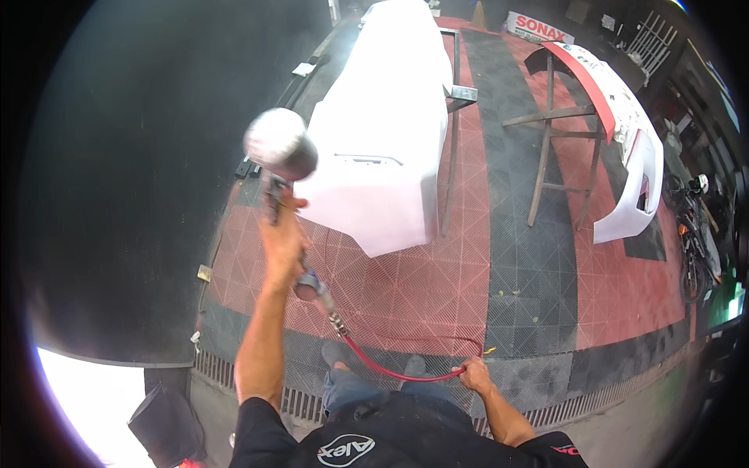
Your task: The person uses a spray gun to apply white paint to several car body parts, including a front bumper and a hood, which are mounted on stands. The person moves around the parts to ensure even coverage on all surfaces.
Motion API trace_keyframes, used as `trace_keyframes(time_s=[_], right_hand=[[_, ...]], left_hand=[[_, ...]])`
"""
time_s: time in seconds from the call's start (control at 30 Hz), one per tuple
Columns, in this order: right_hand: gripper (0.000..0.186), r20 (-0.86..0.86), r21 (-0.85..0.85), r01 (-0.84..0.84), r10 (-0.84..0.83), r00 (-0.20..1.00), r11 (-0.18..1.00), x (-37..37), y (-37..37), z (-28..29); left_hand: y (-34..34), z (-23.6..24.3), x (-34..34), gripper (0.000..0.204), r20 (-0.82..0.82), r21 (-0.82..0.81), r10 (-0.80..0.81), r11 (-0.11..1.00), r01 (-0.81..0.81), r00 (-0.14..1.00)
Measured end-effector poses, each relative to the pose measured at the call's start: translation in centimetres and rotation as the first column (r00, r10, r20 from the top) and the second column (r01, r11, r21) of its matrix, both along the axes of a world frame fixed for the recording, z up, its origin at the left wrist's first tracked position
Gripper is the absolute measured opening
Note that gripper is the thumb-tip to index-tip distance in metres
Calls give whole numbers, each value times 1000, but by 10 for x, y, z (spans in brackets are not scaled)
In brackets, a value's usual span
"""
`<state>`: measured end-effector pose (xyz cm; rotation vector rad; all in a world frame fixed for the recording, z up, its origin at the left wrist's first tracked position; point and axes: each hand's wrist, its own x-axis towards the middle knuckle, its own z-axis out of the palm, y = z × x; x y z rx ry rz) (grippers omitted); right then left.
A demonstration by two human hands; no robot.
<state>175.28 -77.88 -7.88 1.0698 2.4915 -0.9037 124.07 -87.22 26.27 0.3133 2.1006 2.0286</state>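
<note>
My left hand [285, 246] is closed around a spray gun whose rounded white-and-grey cup [279, 144] sits on top, blurred by motion. The gun is raised in front of the near left side of a large white panel [374, 117]. Below the grip, a metal coupling [337, 322] joins the gun to a red air hose [374, 365]. The hose sags across in front of my legs. My right hand [474, 375] grips it low on the right, fingers wrapped round it.
On the right, a white and red car bumper [616, 101] rests on a metal stand [546, 148]. Red and dark floor tiles [530, 304] end at a drain grate [300, 404] by my feet. A bicycle [693, 242] stands far right; a dark wall [117, 195] rises at left.
</note>
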Motion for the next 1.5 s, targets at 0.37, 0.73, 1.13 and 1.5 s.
trace_keyframes(time_s=[0.37,0.73,1.13,1.5], right_hand=[[35,448,-22,87,-68,892,996,-61,1,7],[70,485,-360,275,-73,872,892,-187,-142,20],[80,496,-607,603,-347,796,517,-463,-210,85],[91,454,-507,704,-540,709,497,-600,-222,135]], left_hand=[[-103,137,-211,56,67,264,-51,964,32,996],[-116,129,-366,65,-38,35,-348,936,349,937],[15,-3,-459,49,-95,-371,-862,496,785,499],[151,-11,-515,45,32,-420,-999,-43,907,-33]])
